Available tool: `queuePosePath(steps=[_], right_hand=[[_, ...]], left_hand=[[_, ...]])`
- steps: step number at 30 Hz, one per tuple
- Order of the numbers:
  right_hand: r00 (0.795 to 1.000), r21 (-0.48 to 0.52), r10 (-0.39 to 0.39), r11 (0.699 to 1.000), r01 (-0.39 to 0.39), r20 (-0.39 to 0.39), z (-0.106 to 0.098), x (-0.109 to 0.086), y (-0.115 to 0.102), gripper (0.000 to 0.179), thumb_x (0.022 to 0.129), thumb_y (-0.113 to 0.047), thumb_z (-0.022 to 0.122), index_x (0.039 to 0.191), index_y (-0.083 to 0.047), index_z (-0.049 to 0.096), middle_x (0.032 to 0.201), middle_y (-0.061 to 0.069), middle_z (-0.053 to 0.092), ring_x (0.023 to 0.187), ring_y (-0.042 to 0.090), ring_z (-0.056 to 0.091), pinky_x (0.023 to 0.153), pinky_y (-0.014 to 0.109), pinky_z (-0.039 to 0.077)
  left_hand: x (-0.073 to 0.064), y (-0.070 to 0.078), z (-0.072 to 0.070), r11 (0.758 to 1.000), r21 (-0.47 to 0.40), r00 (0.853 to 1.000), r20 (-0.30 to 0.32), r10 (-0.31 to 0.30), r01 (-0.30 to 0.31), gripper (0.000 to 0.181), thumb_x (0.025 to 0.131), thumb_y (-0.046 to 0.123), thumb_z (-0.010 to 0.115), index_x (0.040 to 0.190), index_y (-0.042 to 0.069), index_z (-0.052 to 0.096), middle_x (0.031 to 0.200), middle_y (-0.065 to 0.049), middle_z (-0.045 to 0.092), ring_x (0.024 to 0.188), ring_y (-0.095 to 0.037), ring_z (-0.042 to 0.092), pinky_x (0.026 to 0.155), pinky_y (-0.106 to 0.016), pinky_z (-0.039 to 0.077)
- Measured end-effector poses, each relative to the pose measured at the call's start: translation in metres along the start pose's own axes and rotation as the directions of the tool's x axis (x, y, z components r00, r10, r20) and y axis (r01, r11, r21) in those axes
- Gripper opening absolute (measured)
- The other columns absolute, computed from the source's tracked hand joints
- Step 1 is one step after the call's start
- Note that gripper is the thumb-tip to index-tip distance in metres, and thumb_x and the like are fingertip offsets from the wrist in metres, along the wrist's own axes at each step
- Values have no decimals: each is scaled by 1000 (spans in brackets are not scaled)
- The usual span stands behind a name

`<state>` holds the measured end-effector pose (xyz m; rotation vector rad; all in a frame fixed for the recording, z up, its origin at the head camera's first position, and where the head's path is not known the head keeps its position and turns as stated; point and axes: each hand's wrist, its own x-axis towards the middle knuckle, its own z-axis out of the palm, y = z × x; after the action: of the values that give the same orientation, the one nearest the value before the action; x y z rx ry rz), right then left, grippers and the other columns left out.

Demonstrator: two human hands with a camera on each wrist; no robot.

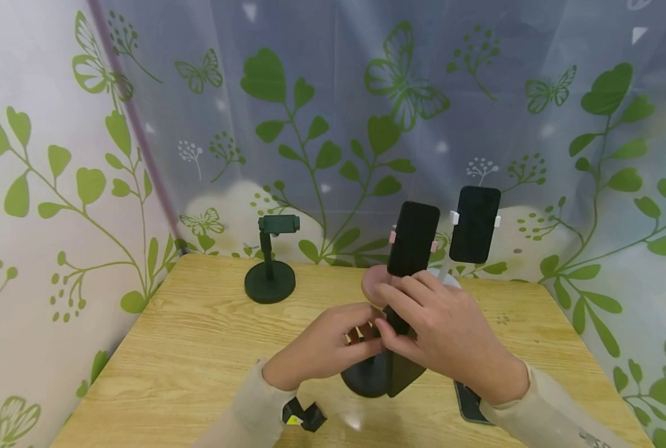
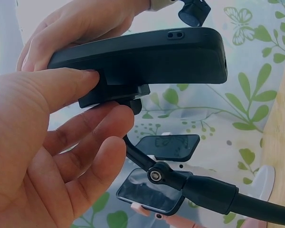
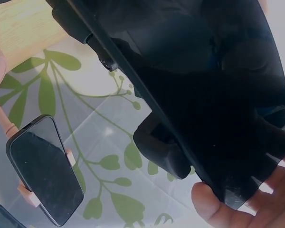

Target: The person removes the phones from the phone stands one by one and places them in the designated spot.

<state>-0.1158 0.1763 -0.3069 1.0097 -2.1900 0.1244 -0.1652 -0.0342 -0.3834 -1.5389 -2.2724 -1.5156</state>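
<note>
A black phone stands tilted at the head of a black phone stand, whose round base rests on the table. My right hand grips one end of this phone, thumb on one edge and fingers around the other. With thumb and fingertips my left hand pinches the stand's clamp behind the phone. The left thumb lies right at the phone's edge. In the right wrist view, a clamp arm juts out beyond the phone's long edge. The head view hides most of the clamp behind both hands.
Behind my hands, a pink stand and a white stand each hold a phone upright. A dark green stand without a phone is at the back left. Another phone lies flat under my right wrist. A patterned curtain borders the wooden table.
</note>
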Motion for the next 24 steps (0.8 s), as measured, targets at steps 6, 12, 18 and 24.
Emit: queuePosePath(steps=[6, 12, 18, 24], right_hand=[[1000, 6, 2, 1000, -2, -3, -1, -1, 0, 39, 104, -42, 46, 117, -12, 69, 106, 4, 70, 84, 23, 63, 54, 34, 54], [1000, -1, -7, 1000, 7, -2, -3, -3, 1, 38, 104, -41, 46, 115, -12, 69, 105, 4, 70, 84, 23, 62, 56, 34, 54], [1000, -1, -9, 1000, 9, -16, -6, -4, 1, 40, 105, -41, 46, 114, -11, 70, 106, 5, 71, 84, 23, 64, 59, 35, 56], [999, 10, -1, 1000, 2, -44, -16, -6, -3, 40, 105, -39, 47, 115, -9, 72, 103, 5, 71, 82, 22, 61, 59, 33, 53]], left_hand=[[0, 1, -1, 1000, -9, 1000, 8, -7, 7, 12, 102, 19, 68, 114, 21, 66, 109, 8, 67, 88, -1, 64, 71, -22, 56], [1, 0, 1, 1000, -5, 1000, 4, -6, 6, 11, 103, 22, 68, 114, 22, 66, 108, 9, 67, 87, -1, 64, 70, -22, 56], [1, 0, 2, 999, -26, 1000, -7, -19, 18, 16, 101, 24, 70, 116, 22, 66, 107, 5, 68, 87, -1, 64, 69, -23, 56], [-1, 2, 2, 997, -55, 998, -27, -64, 62, 21, 101, 28, 71, 121, 24, 67, 112, 8, 68, 87, -2, 65, 71, -25, 57]])
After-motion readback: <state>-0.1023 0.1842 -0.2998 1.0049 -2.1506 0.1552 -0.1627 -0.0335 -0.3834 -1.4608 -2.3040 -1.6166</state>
